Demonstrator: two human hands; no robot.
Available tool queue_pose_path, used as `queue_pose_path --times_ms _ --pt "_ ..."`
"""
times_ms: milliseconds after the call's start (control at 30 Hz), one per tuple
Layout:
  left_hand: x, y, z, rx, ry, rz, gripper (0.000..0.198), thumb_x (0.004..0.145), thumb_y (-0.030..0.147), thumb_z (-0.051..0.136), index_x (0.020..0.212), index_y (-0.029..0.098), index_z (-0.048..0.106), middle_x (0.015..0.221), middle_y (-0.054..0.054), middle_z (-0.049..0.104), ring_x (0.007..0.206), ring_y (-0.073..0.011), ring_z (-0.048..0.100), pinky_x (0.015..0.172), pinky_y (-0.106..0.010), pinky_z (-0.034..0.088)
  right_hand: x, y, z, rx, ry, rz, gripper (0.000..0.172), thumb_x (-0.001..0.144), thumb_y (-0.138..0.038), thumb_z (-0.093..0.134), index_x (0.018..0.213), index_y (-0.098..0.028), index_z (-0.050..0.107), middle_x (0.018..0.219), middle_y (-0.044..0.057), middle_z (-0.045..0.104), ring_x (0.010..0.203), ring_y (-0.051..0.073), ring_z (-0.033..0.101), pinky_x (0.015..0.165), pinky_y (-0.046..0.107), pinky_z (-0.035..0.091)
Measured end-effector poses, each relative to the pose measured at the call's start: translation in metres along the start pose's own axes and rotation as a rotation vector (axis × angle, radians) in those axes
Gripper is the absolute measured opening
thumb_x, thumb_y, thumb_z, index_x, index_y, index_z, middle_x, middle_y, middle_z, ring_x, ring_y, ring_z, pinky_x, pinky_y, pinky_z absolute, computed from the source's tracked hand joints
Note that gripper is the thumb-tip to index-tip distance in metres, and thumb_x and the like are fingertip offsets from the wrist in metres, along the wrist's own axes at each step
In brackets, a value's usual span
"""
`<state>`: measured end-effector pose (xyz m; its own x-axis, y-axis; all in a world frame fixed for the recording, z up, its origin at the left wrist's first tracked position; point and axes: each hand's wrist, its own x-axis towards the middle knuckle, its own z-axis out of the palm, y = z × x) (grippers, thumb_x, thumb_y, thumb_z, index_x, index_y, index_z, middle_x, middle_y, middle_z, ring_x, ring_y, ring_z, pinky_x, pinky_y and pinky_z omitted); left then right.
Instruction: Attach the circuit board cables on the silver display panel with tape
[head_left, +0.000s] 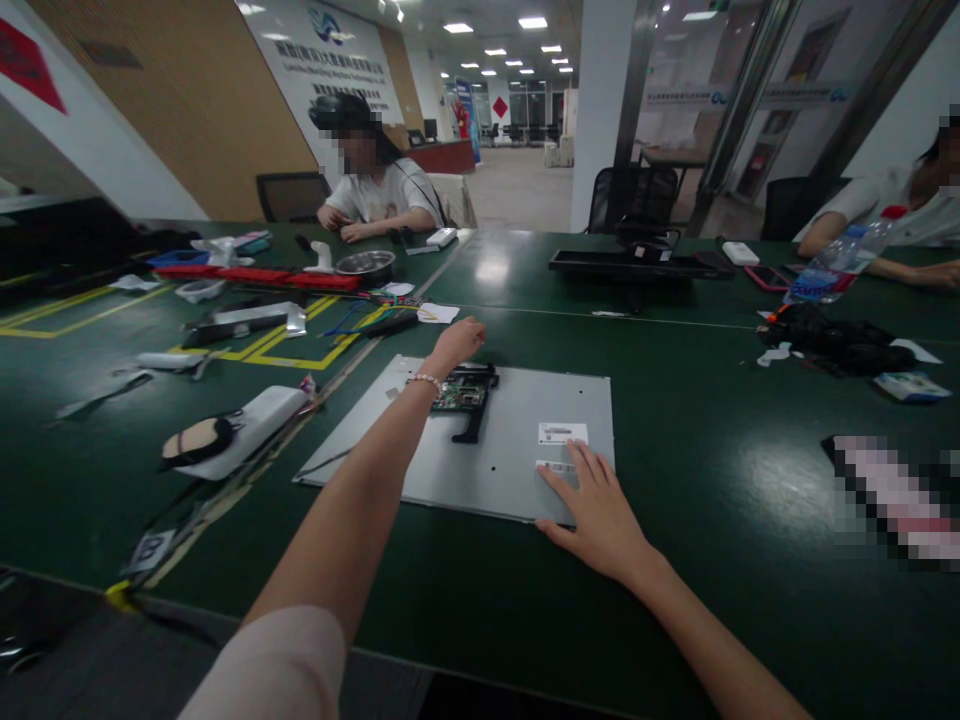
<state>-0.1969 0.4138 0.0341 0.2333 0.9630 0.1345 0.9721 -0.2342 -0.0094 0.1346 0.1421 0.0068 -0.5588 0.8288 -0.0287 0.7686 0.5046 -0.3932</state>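
A flat grey panel point(450, 480) lies on the green table in front of me. A green circuit board point(461, 393) and a black bracket point(472, 420) sit on its far middle part. My left hand point(457, 345) reaches over the board to the panel's far side. Its fingers are curled together, and anything in them is hidden. With fingers spread, my right hand point(596, 505) rests on the near right corner of the panel, touching beside a white label point(562, 433). My left forearm covers part of the panel and the board.
On the left are a white power strip point(266, 430) with a tan oval object point(199, 442), coloured wires point(367, 315) and a metal bowl point(365, 264). A monitor point(622, 264) lies at the back. Bottles point(844, 260) stand at right. Two people sit across the table.
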Motion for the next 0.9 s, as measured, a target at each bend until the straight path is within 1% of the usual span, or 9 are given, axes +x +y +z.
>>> queue_pose_path --times_ms 67,133,200,267,367,533,733,800,900 --pt "-0.005 0.005 0.004 -0.024 0.011 -0.033 0.028 0.078 0.016 0.051 0.095 0.015 0.073 0.106 -0.012 0.067 0.098 -0.0225 0.062 0.088 -0.028 0.046 0.000 0.000 0.000 -0.004 0.010 -0.005 0.071 0.087 -0.071 0.040 0.149 -0.037 0.033 0.164 0.001 0.006 0.149 0.033 0.003 0.118 0.052 0.009" --pt "-0.009 0.007 0.006 -0.058 -0.007 -0.059 0.027 0.077 0.016 0.053 0.092 0.015 0.075 0.098 -0.010 0.071 0.092 -0.0213 0.064 0.085 -0.027 0.048 -0.001 0.000 0.001 -0.009 0.019 -0.010 0.071 0.087 -0.071 0.040 0.149 -0.037 0.034 0.164 0.002 0.007 0.149 0.033 0.003 0.118 0.052 0.009" --pt "-0.012 0.006 0.007 -0.097 -0.033 -0.065 0.028 0.075 0.018 0.056 0.094 0.015 0.075 0.092 -0.009 0.073 0.087 -0.0206 0.066 0.082 -0.025 0.049 -0.001 0.000 0.001 -0.018 0.024 -0.014 0.071 0.088 -0.071 0.039 0.149 -0.036 0.034 0.164 0.003 0.008 0.149 0.033 0.004 0.118 0.052 0.010" --pt "-0.014 0.004 0.006 -0.133 -0.055 -0.051 0.031 0.074 0.020 0.058 0.098 0.014 0.076 0.093 -0.008 0.074 0.086 -0.0203 0.067 0.081 -0.025 0.049 -0.001 0.000 0.001 -0.030 0.027 -0.016 0.070 0.088 -0.070 0.039 0.149 -0.036 0.034 0.164 0.004 0.009 0.148 0.034 0.005 0.118 0.052 0.010" --pt "-0.020 0.001 0.004 -0.163 -0.065 -0.025 0.035 0.072 0.019 0.058 0.102 0.015 0.076 0.100 -0.008 0.074 0.091 -0.0203 0.067 0.084 -0.024 0.049 -0.002 0.000 0.002 -0.047 0.036 -0.022 0.070 0.087 -0.069 0.042 0.148 -0.034 0.036 0.163 0.006 0.012 0.148 0.034 0.007 0.117 0.052 0.011" --pt "-0.030 0.006 0.005 -0.171 -0.046 -0.023 0.037 0.073 0.014 0.054 0.102 0.016 0.076 0.105 -0.008 0.073 0.098 -0.0210 0.066 0.091 -0.025 0.047 -0.002 0.001 0.003 -0.065 0.044 -0.034 0.070 0.088 -0.068 0.041 0.148 -0.033 0.036 0.163 0.005 0.014 0.148 0.034 0.009 0.117 0.052 0.012" --pt "-0.030 0.013 0.007 -0.146 0.018 -0.132 0.045 0.070 0.009 0.056 0.112 0.016 0.071 0.113 -0.010 0.070 0.106 -0.0228 0.063 0.095 -0.027 0.046 -0.002 0.001 0.002 -0.064 0.040 -0.037 0.070 0.089 -0.069 0.039 0.149 -0.033 0.035 0.163 0.005 0.013 0.148 0.033 0.007 0.117 0.053 0.012" --pt "-0.027 0.014 0.007 -0.136 0.027 -0.174 0.044 0.069 0.008 0.057 0.110 0.015 0.072 0.113 -0.011 0.069 0.106 -0.0243 0.063 0.095 -0.029 0.047 -0.002 0.001 0.002 -0.051 0.043 -0.034 0.070 0.089 -0.069 0.038 0.149 -0.033 0.035 0.163 0.005 0.012 0.148 0.033 0.007 0.117 0.052 0.011" --pt "-0.022 0.015 0.008 -0.139 0.024 -0.214 0.037 0.070 0.009 0.058 0.101 0.016 0.075 0.106 -0.012 0.071 0.100 -0.0248 0.065 0.091 -0.030 0.049 -0.002 0.001 0.001 -0.035 0.045 -0.028 0.069 0.089 -0.068 0.040 0.148 -0.034 0.035 0.163 0.007 0.010 0.149 0.032 0.006 0.117 0.052 0.010"
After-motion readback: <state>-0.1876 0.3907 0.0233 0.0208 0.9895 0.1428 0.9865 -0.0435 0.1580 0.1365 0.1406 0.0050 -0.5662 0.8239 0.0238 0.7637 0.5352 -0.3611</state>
